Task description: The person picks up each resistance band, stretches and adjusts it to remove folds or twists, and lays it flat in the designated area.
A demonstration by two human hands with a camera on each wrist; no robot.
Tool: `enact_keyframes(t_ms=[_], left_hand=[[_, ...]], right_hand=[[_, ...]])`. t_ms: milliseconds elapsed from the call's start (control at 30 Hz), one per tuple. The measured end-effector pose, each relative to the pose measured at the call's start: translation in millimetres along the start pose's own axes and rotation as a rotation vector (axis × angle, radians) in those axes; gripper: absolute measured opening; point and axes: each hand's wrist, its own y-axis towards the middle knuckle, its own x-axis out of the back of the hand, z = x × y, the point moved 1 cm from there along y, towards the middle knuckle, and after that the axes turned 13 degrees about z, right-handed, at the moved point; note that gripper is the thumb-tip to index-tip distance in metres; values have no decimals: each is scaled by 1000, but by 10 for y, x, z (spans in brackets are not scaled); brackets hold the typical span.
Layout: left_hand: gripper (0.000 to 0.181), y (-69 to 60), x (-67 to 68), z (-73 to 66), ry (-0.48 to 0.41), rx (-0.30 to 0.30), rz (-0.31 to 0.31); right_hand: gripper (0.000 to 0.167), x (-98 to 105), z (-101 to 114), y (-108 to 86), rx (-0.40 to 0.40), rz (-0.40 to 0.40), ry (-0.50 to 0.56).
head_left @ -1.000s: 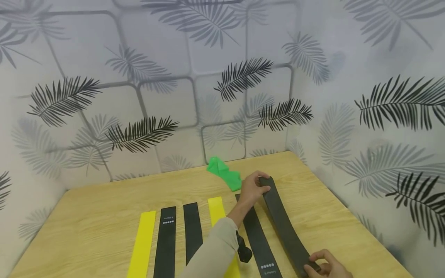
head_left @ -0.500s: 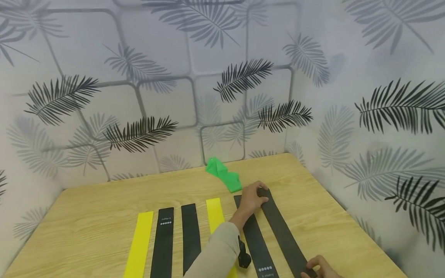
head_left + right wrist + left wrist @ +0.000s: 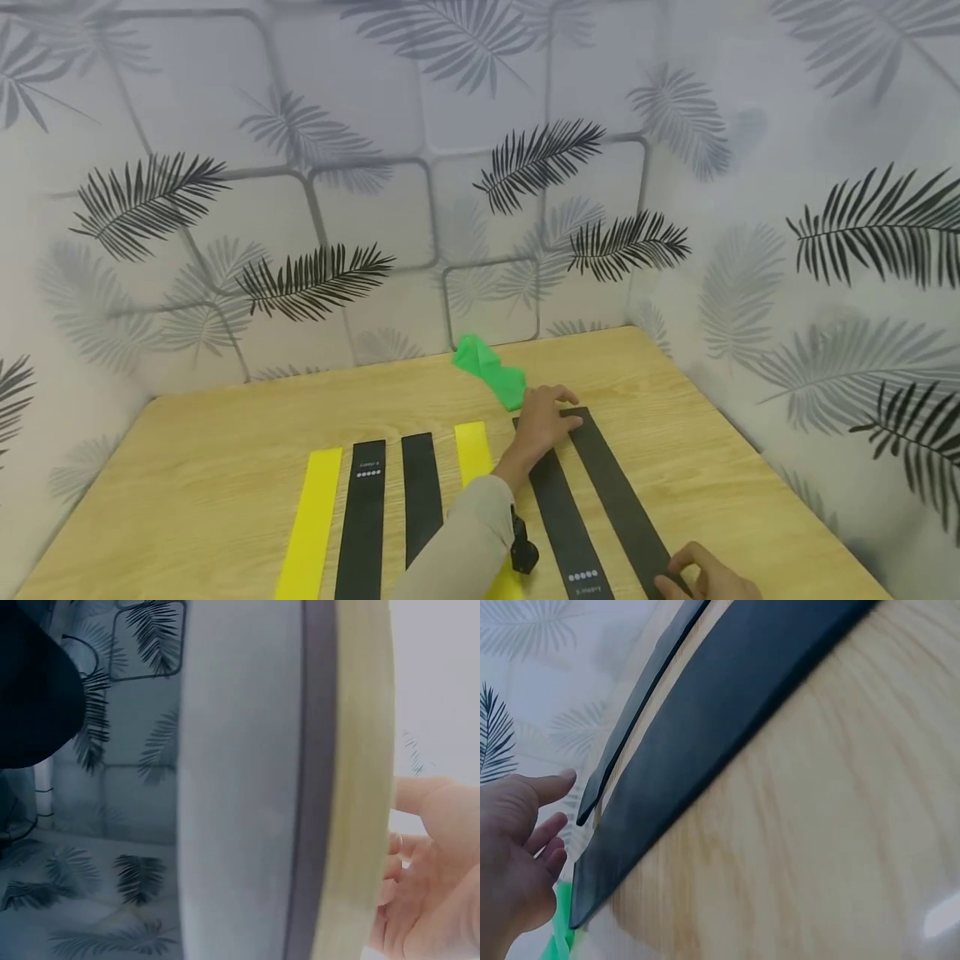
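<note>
Flat resistance bands lie side by side on the wooden table. The rightmost dark resistance band [image 3: 618,500] stretches flat between my hands. My left hand [image 3: 542,421] hovers at its far end, thumb and fingers spread; in the left wrist view the left hand [image 3: 517,855] is apart from the two dark bands [image 3: 682,735]. My right hand [image 3: 708,577] has thumb and index finger at the near end of the rightmost band, seemingly pinching it. In the right wrist view the right hand [image 3: 431,862] is at the table edge, its fingertips hidden. A black band marked X-Heavy [image 3: 562,517] lies just left.
Further left lie a yellow band [image 3: 471,454], a black band [image 3: 422,483], another black band marked X-Heavy [image 3: 363,517] and a yellow band [image 3: 311,517]. A crumpled green band [image 3: 495,375] sits at the back. Patterned walls stand behind the table [image 3: 225,450] and at its right.
The rightmost band came down from slightly lifted to flat on the table. My left fingers have let go of its far end and opened. My right hand stays at the near end.
</note>
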Motion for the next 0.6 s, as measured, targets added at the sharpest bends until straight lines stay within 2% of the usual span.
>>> enact_keyframes(t_ms=[200,333,467,600], left_hand=[[27,-58,185,88,-126,-1,-15],[26,-106,343,155,-155,-6,-45],[23,-178,516,212,-171,-33,-80],[23,-245,675,264,-186,-19,-93]], right_hand=[[20,117,323,15,50,-11,8],[21,245,616,25,119,-17,-30],[21,372,921,87,220,-7,-51],[21,460,1174,245,353,31,-61]])
